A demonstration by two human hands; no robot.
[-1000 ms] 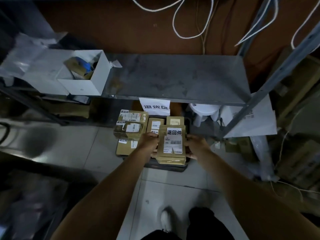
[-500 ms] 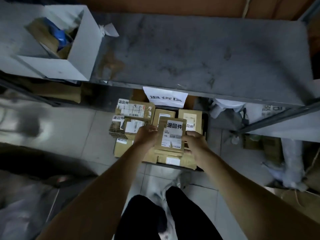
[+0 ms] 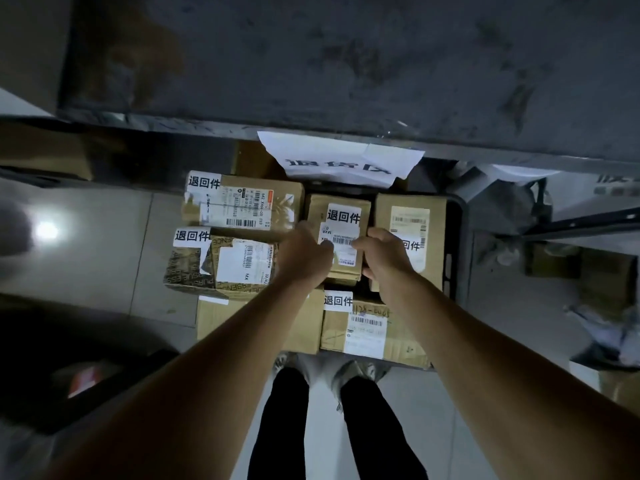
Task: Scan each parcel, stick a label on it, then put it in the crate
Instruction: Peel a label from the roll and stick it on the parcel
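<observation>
— Right, where's the small brown cardboard parcel (image 3: 341, 233) with the white labels?

— Down in the dark plastic crate (image 3: 458, 237), among other labelled brown boxes, just beside a taller brown box (image 3: 410, 237).

— And the grip?

— Left hand (image 3: 304, 252) holds its left edge, right hand (image 3: 384, 252) pinches its right edge, fingers curled.

— Around it?

— A grey metal shelf (image 3: 346, 64) overhead, with a white paper sign (image 3: 343, 161) hanging from its edge.
</observation>
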